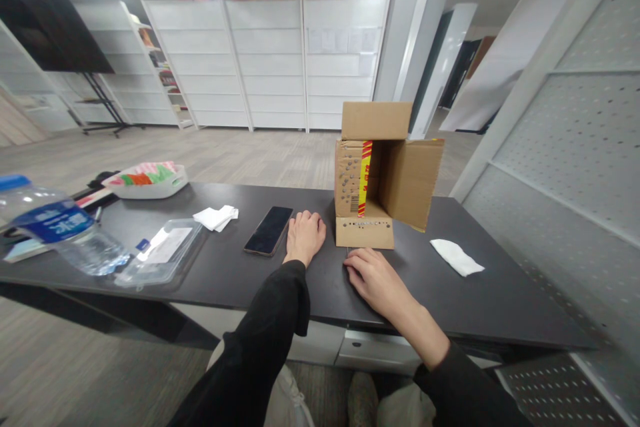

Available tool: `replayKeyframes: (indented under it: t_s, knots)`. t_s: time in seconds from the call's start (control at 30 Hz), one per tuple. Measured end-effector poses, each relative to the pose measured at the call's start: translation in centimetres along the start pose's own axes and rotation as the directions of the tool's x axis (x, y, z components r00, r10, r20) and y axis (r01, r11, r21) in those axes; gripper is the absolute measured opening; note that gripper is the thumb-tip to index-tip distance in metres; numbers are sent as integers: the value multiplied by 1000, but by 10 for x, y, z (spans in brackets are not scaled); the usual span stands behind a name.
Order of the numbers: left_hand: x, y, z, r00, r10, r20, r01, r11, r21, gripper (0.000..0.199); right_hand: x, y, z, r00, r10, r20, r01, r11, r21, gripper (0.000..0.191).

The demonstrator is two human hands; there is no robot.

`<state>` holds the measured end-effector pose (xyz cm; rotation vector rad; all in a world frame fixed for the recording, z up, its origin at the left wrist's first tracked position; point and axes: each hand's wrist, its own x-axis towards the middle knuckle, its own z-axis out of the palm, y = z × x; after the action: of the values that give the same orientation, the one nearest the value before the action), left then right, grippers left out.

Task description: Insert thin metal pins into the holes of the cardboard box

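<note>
On the dark tabletop, an upright cardboard box [353, 173] faces me with its flaps spread. Small round metallic pieces dot its left front flap and the lower flap [365, 235], some in a row. My right hand [375, 277] is just in front of the lower flap, fingers pinched; a thin dark sliver shows at the fingertips, too small to name. My left hand [306, 237] rests palm down on the table, left of the box, fingers loosely bent and slightly apart. A black phone [269, 231] lies right beside it.
To the left are crumpled white tissue [217, 217], a clear plastic case [163, 253], a water bottle [65, 223] and a white basket [147, 183] with colourful packets. Another white tissue [457, 257] lies right of the box. A perforated white panel [565, 200] borders the right side.
</note>
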<state>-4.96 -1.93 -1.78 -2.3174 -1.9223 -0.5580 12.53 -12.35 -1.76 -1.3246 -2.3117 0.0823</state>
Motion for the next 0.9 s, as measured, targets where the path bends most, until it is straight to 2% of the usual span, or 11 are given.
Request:
replayKeyframes:
  t_s: [0.4,0.67,0.9]
  knots:
    - [0,-1,2,1000,12,-18,-12,1000,5,28,0,3,-3,998,3,-69,1,999,52,19]
    - [-1,1,-1,1000,5,-17,-5,1000,4,27,19,22,-17,974,119,-193,-121,993,-1,17]
    - [-1,3,-5,1000,-8,2,8,1000,-4,27,44,32,-14,931,198,-307,-220,975,-38,20]
